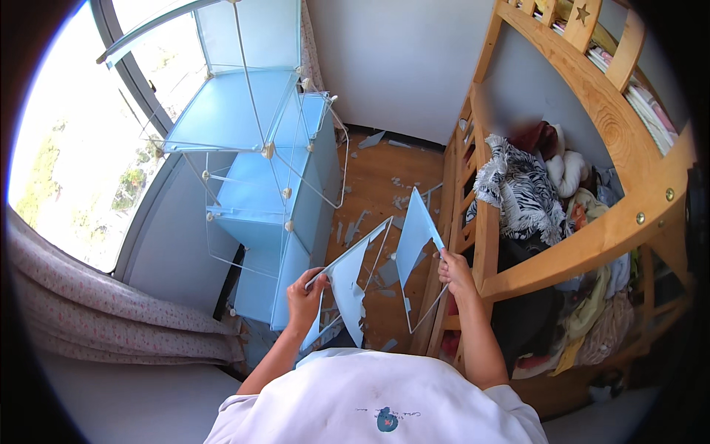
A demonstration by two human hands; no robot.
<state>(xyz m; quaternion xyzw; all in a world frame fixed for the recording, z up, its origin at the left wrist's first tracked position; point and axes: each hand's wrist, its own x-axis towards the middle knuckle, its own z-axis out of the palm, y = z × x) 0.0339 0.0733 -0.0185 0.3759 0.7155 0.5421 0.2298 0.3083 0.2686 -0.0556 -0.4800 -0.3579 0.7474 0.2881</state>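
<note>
Left hand [302, 300]: fingers clasped on edge of torn blue panel [347, 277]. Right hand [456, 272]: fingers gripping second torn panel [416, 233]. Both panels over wooden floor [373, 170]. Brittle-looking; flexing could split them further, adding to shards [387, 274]. Blue rack [255, 185] crowds left, bed frame [486, 244] right; a wide swing might snag.

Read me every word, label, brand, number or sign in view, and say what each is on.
White shirt: small dark lettering beside a blue-green print; too small to quote reliably.
Stacked books or papers behind the wooden rail: any text is too blurred to read.
Blue panel in left hand, blue sheet in right hand: no lettering visible.
</note>
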